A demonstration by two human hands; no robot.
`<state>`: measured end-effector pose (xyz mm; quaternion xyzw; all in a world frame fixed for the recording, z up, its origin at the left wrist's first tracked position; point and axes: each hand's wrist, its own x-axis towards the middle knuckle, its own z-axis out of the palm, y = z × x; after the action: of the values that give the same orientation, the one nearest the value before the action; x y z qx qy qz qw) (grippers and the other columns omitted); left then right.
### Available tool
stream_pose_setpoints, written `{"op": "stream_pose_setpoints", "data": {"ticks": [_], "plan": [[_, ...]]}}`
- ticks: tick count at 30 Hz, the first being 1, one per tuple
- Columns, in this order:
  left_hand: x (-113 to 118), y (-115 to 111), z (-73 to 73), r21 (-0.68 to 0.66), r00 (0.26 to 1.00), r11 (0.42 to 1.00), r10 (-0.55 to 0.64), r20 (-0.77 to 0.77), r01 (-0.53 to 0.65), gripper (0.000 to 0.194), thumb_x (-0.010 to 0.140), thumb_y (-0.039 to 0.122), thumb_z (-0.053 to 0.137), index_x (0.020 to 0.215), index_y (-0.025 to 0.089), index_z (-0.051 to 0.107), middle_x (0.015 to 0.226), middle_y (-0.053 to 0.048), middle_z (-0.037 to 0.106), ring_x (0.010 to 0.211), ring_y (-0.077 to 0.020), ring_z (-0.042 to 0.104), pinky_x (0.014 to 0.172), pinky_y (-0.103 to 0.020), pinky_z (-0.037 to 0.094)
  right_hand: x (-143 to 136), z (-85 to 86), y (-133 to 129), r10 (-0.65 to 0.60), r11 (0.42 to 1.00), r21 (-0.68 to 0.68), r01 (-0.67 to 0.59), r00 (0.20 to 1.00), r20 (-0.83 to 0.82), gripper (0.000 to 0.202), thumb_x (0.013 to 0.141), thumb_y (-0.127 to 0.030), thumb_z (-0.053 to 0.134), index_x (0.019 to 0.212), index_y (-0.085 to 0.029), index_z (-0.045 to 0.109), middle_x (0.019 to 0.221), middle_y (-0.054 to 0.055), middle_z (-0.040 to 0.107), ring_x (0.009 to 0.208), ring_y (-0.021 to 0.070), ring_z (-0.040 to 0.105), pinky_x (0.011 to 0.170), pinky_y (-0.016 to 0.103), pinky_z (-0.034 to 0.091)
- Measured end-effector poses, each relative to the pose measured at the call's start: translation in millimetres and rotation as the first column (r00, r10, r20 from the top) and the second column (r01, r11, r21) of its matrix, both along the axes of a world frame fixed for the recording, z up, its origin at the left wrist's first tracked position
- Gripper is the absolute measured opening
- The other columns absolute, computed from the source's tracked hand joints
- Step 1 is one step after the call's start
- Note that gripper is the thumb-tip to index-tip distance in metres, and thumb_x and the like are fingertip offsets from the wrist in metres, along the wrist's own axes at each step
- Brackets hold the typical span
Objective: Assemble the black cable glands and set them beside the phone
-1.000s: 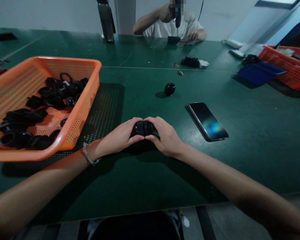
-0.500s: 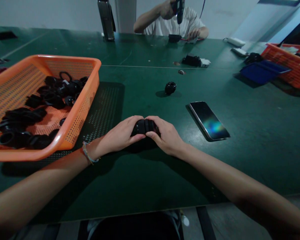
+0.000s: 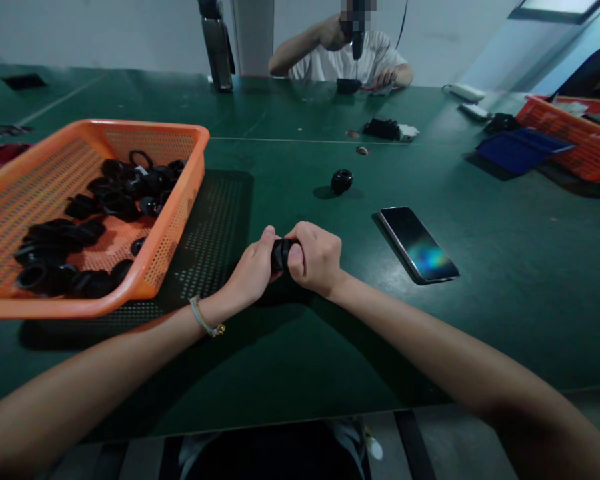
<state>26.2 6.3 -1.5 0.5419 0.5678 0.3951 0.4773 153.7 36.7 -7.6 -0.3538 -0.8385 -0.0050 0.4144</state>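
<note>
A black ring-shaped part point(image 3: 281, 255) is between my two hands, low over the green table point(image 3: 260, 373). My left hand point(image 3: 253, 270) grips its left end, thumb pointing up. Around its right end my right hand point(image 3: 316, 259) is wrapped in a fist, hiding much of it. Beyond my hands a similar small black fitting point(image 3: 341, 181) stands on the table. Left of them is an orange basket point(image 3: 200, 157) with several black fittings point(image 3: 120, 203) inside.
A phone point(image 3: 419, 245) lies right of my hands. Across the table a person point(image 3: 330, 60) holds a dark power tool over a black part. Blue tray point(image 3: 520, 150) and red basket point(image 3: 575, 140) stand at the far right; black parts point(image 3: 383, 128) lie mid-table.
My right hand has closed from a spread finger-and-thumb hold into a fist around the part. My left hand has turned, its thumb now upward. The view has shifted slightly.
</note>
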Motion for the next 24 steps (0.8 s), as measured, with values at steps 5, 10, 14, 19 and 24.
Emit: {"op": "stream_pose_setpoints", "data": {"ticks": [5, 10, 14, 19, 24], "plan": [[-1, 5, 0.1, 0.237, 0.947, 0.968, 0.149, -0.285, -0.081, 0.048, 0.093, 0.034, 0.019, 0.064, 0.017, 0.053, 0.051, -0.001, 0.048, 0.05, -0.0147, 0.048, 0.047, -0.025, 0.039, -9, -1.5, 2, -0.045, 0.995, -0.096, 0.041, 0.998, -0.041, 0.024, 0.081, -0.025, 0.025, 0.071, -0.02, 0.046, 0.056, 0.002, 0.054, 0.049, 0.0137, 0.048, 0.049, 0.026, 0.035], [0, 7, 2.6, 0.36, 0.825, 0.933, 0.22, -0.52, -0.022, 0.045, 0.092, 0.025, 0.018, 0.071, 0.016, 0.057, 0.051, -0.003, 0.051, 0.05, -0.0162, 0.05, 0.05, -0.027, 0.036, -14, -0.6, -1, -0.118, 0.967, -0.241, 0.081, 0.983, -0.142, 0.019, 0.079, -0.024, 0.025, 0.068, -0.022, 0.04, 0.052, 0.0, 0.046, 0.046, 0.0127, 0.043, 0.047, 0.025, 0.031], [-3, 5, 5.5, 0.497, 0.727, 0.864, 0.287, -0.624, 0.086, 0.046, 0.091, 0.026, 0.016, 0.082, 0.016, 0.06, 0.061, -0.006, 0.06, 0.055, -0.0174, 0.055, 0.053, -0.028, 0.036, -18, 3.4, -6, -0.158, 0.932, -0.36, 0.05, 0.948, -0.276, 0.019, 0.08, -0.023, 0.023, 0.064, -0.023, 0.033, 0.052, -0.002, 0.039, 0.048, 0.0129, 0.04, 0.049, 0.026, 0.029], [-10, 4, 8.7, 0.588, 0.629, 0.768, 0.331, -0.703, 0.253, 0.05, 0.092, 0.029, 0.013, 0.082, 0.016, 0.06, 0.061, -0.006, 0.063, 0.052, -0.0165, 0.055, 0.05, -0.028, 0.033, -22, 5.9, -11, -0.208, 0.866, -0.5, -0.008, 0.904, -0.374, 0.02, 0.081, -0.021, 0.024, 0.062, -0.023, 0.029, 0.053, -0.002, 0.035, 0.051, 0.0135, 0.038, 0.052, 0.027, 0.029], [-13, 6, 8.2, 0.641, 0.567, 0.691, 0.396, -0.722, 0.333, 0.054, 0.093, 0.029, 0.009, 0.077, 0.015, 0.059, 0.058, -0.006, 0.061, 0.05, -0.0151, 0.056, 0.048, -0.026, 0.032, -23, 5.9, -12, -0.224, 0.826, -0.561, -0.049, 0.885, -0.407, 0.022, 0.082, -0.02, 0.025, 0.061, -0.023, 0.03, 0.054, -0.003, 0.034, 0.052, 0.0125, 0.037, 0.053, 0.026, 0.029]]}}
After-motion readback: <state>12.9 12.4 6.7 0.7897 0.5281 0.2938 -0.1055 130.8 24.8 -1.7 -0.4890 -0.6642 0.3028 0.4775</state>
